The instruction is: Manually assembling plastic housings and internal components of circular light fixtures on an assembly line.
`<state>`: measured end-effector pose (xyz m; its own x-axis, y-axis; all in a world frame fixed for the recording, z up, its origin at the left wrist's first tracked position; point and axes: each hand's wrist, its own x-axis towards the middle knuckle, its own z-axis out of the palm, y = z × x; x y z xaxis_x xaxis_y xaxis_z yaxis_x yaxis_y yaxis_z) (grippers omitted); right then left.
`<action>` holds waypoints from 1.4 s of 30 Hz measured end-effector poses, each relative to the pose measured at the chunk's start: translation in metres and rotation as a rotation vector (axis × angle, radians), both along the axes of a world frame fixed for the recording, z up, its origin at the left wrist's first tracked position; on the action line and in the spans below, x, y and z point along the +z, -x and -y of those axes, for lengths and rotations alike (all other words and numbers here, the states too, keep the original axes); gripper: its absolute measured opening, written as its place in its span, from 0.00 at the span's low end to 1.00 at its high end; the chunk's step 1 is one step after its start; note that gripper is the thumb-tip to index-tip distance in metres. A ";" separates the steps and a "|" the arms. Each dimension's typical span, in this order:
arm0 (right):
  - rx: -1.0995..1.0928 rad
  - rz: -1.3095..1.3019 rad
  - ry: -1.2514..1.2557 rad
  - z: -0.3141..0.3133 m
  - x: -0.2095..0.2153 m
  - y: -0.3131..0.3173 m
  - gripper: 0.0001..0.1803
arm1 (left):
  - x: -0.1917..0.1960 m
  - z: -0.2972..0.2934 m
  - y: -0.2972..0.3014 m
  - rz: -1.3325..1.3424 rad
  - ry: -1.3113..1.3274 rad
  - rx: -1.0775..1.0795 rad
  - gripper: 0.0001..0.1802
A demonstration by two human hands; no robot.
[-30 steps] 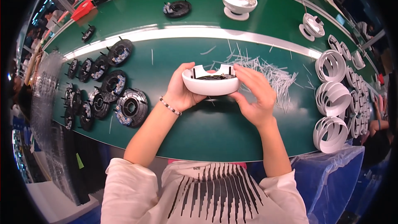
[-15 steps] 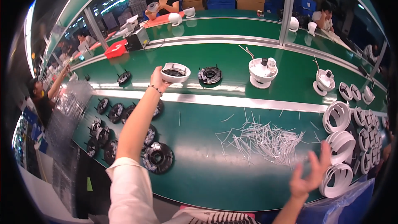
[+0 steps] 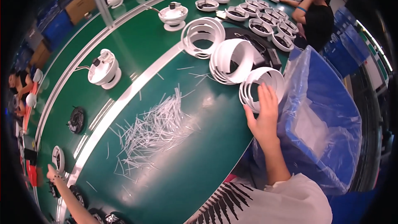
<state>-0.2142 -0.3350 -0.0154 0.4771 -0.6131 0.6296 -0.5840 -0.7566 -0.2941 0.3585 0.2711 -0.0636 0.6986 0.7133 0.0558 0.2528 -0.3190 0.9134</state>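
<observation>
At the lower left, my left hand is closed at the near edge of a white ring-shaped housing with a black part inside. The housing is on the green line beyond the metal rail, with a loose black round base a little farther along. My right hand is open, fingers apart, over the nearest stack of white rings; whether the fingertips touch it I cannot tell. Two more ring stacks, a middle one and a far one, stand beside it.
Thin white strips lie heaped mid-table. Two white domed units with wires, one nearer and one farther, stand beyond the rail. Several filled white rings lie at the far right. A plastic-lined blue bin stands right; co-workers sit beyond.
The view has swung to the right, bringing the blue bin into sight. My right hand has moved to the nearest ring stack. The left hand remains at the white housing.
</observation>
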 end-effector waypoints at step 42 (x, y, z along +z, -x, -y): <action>1.487 -0.576 -0.086 -0.194 0.049 -0.064 0.51 | 0.112 0.218 0.329 0.037 0.532 -1.030 0.11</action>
